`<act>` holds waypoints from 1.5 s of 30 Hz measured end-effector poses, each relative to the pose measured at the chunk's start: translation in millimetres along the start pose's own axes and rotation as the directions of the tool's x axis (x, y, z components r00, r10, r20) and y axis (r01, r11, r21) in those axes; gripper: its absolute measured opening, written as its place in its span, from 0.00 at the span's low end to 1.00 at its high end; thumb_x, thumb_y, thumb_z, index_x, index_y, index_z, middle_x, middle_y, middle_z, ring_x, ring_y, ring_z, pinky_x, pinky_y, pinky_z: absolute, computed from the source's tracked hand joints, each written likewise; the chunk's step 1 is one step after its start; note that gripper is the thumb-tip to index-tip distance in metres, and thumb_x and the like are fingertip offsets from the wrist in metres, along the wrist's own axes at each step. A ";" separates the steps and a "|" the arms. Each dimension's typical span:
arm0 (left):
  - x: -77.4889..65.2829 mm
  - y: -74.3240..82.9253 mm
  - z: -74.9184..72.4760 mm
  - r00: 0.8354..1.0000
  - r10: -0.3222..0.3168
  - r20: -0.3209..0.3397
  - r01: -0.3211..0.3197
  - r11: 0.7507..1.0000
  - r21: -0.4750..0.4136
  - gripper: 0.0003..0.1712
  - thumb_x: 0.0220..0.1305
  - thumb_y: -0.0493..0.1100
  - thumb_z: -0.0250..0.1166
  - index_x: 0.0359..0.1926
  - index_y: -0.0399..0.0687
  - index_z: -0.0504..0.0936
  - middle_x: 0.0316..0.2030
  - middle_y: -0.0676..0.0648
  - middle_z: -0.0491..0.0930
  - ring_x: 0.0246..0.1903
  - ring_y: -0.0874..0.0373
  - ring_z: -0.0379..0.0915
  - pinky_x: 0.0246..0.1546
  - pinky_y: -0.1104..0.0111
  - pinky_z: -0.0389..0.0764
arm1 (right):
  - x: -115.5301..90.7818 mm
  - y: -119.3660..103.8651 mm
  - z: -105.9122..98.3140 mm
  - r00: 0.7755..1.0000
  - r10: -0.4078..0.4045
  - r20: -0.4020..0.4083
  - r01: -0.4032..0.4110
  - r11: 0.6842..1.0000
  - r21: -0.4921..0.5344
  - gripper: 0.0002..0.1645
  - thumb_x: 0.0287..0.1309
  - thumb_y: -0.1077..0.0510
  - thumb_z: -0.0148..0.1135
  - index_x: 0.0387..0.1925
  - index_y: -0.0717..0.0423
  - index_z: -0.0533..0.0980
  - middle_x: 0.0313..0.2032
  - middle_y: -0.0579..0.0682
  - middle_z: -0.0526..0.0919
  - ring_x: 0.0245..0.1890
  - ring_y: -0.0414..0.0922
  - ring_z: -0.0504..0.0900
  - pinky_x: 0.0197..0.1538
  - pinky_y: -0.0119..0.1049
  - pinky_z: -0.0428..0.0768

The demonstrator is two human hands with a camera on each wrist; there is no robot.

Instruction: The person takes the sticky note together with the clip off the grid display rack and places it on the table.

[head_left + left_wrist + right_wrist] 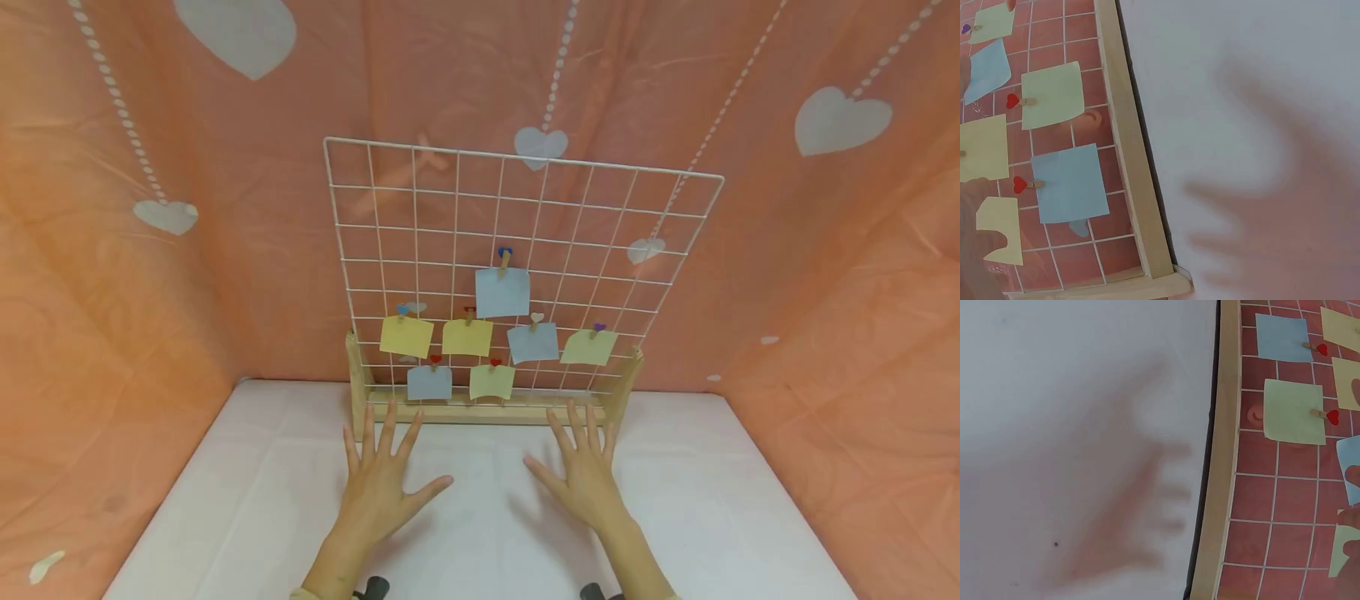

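Observation:
Both hands are held palm down with fingers spread, in front of a white wire grid panel [480, 217] that leans in a wooden stand [487, 413]. The left hand [377, 493] has its fingertips near the stand's left part; the right hand [589, 485] is near its right part. Neither holds anything. Small paper notes hang on the grid from heart-topped mini clothespins: a top blue note [502, 293], two yellow notes [406, 337], two pale green notes [492, 382] and two more blue notes [430, 383]. Fingertips [988, 240] show at the left wrist view's edge.
A white-covered table [480, 517] lies under the hands. An orange curtain [285, 250] with white hearts encloses the back and both sides. Blurred hand shadows [1110, 506] fall on the tabletop. Dark wrist gear [375, 588] shows at the bottom edge.

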State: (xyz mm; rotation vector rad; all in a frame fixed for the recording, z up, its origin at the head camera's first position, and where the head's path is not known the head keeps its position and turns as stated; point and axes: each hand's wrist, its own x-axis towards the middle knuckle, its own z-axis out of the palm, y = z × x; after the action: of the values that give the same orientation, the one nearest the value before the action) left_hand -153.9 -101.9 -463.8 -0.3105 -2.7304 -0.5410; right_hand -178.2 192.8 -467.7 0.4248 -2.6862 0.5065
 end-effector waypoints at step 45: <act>95.2 24.8 -40.7 0.975 0.106 -0.196 -0.150 0.962 -0.227 0.34 0.57 0.48 0.67 0.59 0.33 0.70 0.60 0.32 0.66 0.66 0.35 0.52 0.65 0.38 0.51 | 97.6 -19.7 -61.9 0.984 -0.088 -0.156 0.130 0.949 0.288 0.26 0.57 0.58 0.66 0.55 0.66 0.73 0.45 0.65 0.78 0.40 0.58 0.78 0.42 0.51 0.80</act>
State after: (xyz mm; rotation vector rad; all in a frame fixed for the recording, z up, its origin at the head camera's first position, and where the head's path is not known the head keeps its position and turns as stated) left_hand -223.0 -82.0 -385.2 -0.4708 -2.4504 -0.8232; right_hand -238.9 178.5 -368.5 0.5937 -2.4399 0.8786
